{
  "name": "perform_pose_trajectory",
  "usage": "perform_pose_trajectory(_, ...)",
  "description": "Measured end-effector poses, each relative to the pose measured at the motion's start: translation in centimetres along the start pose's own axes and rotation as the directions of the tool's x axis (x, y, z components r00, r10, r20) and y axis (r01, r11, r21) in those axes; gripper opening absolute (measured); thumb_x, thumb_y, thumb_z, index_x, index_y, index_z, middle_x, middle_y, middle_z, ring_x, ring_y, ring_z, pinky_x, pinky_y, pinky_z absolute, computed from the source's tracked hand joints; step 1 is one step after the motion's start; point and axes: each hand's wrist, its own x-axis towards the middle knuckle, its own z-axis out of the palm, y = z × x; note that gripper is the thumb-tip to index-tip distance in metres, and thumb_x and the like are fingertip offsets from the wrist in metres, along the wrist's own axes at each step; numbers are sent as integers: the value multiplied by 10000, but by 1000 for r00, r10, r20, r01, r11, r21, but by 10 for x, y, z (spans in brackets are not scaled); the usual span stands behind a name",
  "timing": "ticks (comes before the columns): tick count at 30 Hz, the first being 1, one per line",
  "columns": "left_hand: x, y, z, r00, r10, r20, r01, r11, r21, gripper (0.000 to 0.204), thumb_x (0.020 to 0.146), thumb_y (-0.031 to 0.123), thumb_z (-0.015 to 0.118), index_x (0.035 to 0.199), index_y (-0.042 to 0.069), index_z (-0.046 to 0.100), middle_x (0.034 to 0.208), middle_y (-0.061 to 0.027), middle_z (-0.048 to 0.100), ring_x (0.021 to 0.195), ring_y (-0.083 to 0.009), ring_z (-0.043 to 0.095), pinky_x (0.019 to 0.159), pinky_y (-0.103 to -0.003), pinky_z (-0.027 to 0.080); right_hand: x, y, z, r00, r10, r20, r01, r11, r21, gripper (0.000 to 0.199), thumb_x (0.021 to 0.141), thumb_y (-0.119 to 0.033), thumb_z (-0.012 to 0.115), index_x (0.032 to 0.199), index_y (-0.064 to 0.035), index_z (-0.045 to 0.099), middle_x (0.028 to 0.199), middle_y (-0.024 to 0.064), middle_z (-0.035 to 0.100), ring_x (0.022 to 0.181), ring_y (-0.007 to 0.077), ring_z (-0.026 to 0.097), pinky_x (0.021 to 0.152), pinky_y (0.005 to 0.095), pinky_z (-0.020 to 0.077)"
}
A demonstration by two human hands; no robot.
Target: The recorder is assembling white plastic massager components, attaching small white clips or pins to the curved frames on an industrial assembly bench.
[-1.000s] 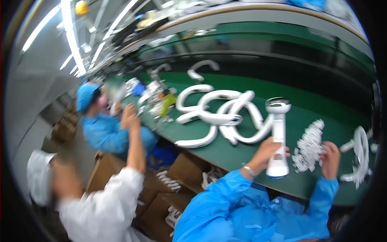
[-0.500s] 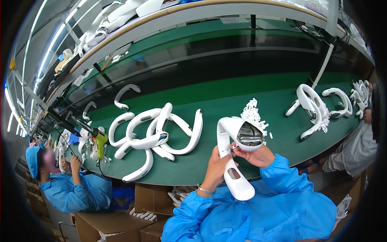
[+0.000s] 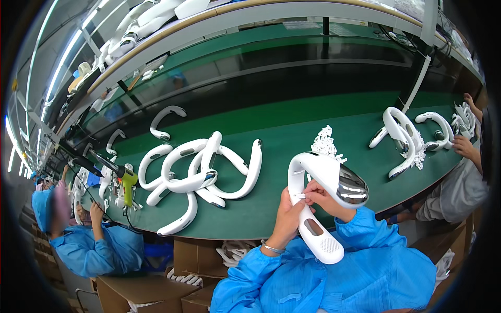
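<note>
A white U-shaped neckband device [image 3: 318, 242] is tilted in front of me, with a shiny silver cap on one end and a dotted grille on the other. My left hand [image 3: 286, 219] is closed round the grille arm, thumb on its inner face. Inside the curve, my right hand [image 3: 330, 201] pinches a small white piece [image 3: 301, 196] against that inner face, close to the left thumb. The fingers partly cover this piece. Beyond the device lies a pile of small white plastic pieces [image 3: 324, 142] on the green table [image 3: 271, 208].
Several white neckbands [image 3: 185, 181] overlap at the left; others [image 3: 402, 138] lie at the right beside more small pieces. A yellow-green power screwdriver [image 3: 128, 185] hangs at the left near a co-worker [image 3: 104, 245]. Another person's hand [image 3: 466, 147] is at the far right. Cardboard boxes [image 3: 195, 256] stand below the table edge.
The neckband has shifted right and turned, its silver cap now further right and lower. My right fingers have moved into the curve, up to the left thumb.
</note>
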Motion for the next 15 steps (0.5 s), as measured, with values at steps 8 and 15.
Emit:
perform_pose_trajectory(8, -14, -2, 13, 976, 217, 12, -217, 965, 149, 436, 940, 83, 438, 1336, 1, 278, 1201, -119, 483, 1091, -154, 498, 928, -286, 419, -19, -4, 2, 960, -280, 24, 244, 787, -566, 169, 720, -69, 675, 888, -60, 675, 852, 90, 658, 727, 222, 638, 661, 333, 523)
perform_pose_trajectory(15, -26, -3, 18, 934, 352, 67, -356, 888, 291, 467, 951, 117, 439, 1354, -34, 257, 1237, -138, 472, 1126, -170, 480, 942, -293, 401, -19, -24, -8, 976, -209, 55, 216, 956, -200, 309, 792, -111, 655, 1083, -26, 593, 987, 105, 635, 835, 170, 620, 702, 296, 515)
